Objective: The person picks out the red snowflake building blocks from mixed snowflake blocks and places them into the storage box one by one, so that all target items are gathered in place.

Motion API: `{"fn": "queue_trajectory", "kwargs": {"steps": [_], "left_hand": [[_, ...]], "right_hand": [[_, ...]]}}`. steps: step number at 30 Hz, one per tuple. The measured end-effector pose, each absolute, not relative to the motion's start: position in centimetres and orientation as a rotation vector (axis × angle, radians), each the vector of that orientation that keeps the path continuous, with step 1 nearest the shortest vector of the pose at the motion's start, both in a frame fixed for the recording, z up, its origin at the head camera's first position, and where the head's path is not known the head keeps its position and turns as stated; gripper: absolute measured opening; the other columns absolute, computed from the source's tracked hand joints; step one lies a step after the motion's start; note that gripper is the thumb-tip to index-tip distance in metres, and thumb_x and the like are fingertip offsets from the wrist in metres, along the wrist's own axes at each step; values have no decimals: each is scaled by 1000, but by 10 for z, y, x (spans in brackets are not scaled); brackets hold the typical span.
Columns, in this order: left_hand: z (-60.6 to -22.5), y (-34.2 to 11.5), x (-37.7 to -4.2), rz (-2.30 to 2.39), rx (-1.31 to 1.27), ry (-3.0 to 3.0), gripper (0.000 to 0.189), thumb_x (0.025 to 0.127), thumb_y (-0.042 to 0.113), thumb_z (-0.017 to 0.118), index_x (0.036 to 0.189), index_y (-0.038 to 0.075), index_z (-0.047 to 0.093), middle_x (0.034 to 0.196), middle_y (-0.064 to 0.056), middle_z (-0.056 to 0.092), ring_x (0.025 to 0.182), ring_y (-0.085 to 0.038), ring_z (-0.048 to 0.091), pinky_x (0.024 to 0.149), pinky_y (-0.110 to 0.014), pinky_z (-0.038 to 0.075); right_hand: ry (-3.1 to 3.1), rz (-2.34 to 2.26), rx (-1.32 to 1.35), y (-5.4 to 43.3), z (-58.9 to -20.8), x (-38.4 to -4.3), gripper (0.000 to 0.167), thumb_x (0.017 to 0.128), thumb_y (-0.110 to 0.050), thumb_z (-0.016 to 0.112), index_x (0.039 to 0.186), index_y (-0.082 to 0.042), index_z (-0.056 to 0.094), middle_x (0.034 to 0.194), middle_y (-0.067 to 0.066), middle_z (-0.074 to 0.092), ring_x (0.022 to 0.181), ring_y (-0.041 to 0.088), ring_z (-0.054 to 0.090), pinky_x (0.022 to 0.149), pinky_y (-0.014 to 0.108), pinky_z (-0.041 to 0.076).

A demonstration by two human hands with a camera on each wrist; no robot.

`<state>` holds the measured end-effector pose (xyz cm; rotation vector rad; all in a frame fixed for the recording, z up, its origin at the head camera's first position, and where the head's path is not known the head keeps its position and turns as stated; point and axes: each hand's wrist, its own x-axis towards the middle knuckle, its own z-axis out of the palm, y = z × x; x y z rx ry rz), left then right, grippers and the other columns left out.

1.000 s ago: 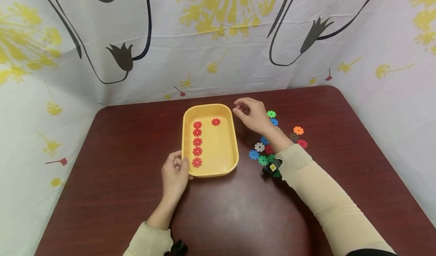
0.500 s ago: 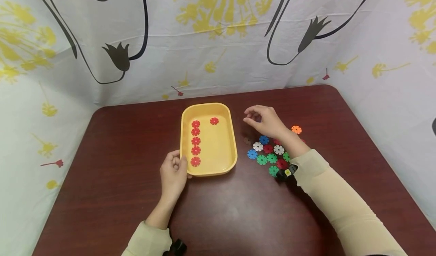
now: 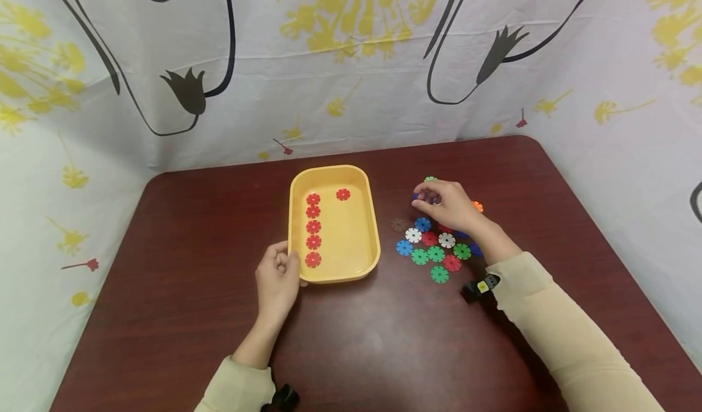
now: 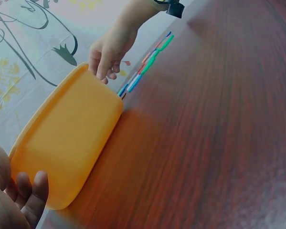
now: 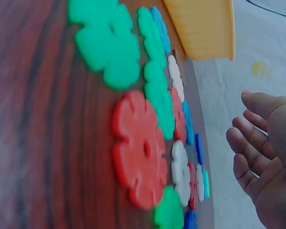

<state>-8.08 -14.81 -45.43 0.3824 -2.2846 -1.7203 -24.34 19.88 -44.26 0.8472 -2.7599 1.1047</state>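
My left hand [image 3: 276, 284] grips the near left corner of a yellow plastic tray [image 3: 353, 235], thumb at the rim. The left wrist view shows its fingers against the tray's outer wall [image 4: 71, 138]. Inside the tray, several red notched plastic discs [image 3: 313, 226] form a column along the left side, and one red disc [image 3: 342, 194] lies at the upper right. Over the far part of a loose group of coloured discs hovers my right hand [image 3: 452, 206], fingers loosely bent. The right wrist view shows nothing held in that hand [image 5: 269, 152]. A blue disc [image 3: 415, 197] appears beside its fingertips.
Green [image 3: 436, 254], red [image 3: 452, 262], white [image 3: 414, 235], blue [image 3: 404, 247], brown [image 3: 399, 224] and orange [image 3: 478, 206] discs lie right of the tray on the dark red table [image 3: 181, 266]. A patterned cloth [image 3: 351, 113] hangs behind the table.
My right hand has moved right, from beside the tray's far right corner to above the loose discs. My left hand keeps its grip on the tray, and the discs inside stay in place.
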Motion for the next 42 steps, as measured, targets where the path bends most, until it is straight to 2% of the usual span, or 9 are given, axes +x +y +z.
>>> {"fn": "queue_trajectory", "kwargs": {"steps": [5,14,22,32,37,42], "left_hand": [[-454,-148,-80,-1716,393,-2281,26,99,6,58,123,-3,62,65,-6,53,46,-17,60,45,-36,57],[-434,-138,-77,-1705,441,-2304,26,98,-1,55,122,-8,60,64,-7,51,46,-18,59,49,-44,58],[-453,-145,-81,-1716,400,-2285,27,100,8,59,125,-1,61,66,-6,54,47,-19,61,46,-38,57],[-454,-147,-80,-1720,387,-2286,28,100,9,58,125,-2,61,66,-6,55,47,-19,61,45,-35,56],[-454,-147,-80,-1726,396,-2295,29,100,10,58,126,-3,60,67,-5,55,48,-17,61,46,-33,56],[-453,-147,-79,-1739,387,-2289,27,100,10,57,124,-2,60,68,-8,56,48,-18,61,46,-33,56]], "right_hand": [[-2836,1107,831,207,-443,-239,25,95,-17,72,113,0,70,93,8,69,82,21,64,72,40,55],[-2858,1046,877,228,-443,-233,24,91,-12,77,110,0,71,95,7,71,81,19,65,70,36,57],[-2909,985,891,246,-450,-230,20,90,-9,77,107,-1,72,94,5,71,82,19,66,72,37,59],[-2929,906,874,258,-455,-230,24,83,-6,83,104,-3,71,89,4,67,78,17,61,71,37,56],[-2931,843,857,259,-455,-229,21,86,-13,82,102,-3,72,86,3,66,72,15,57,66,33,53],[-2967,826,859,261,-452,-226,28,82,-23,86,97,-4,72,84,3,65,68,14,52,64,32,49]]}}
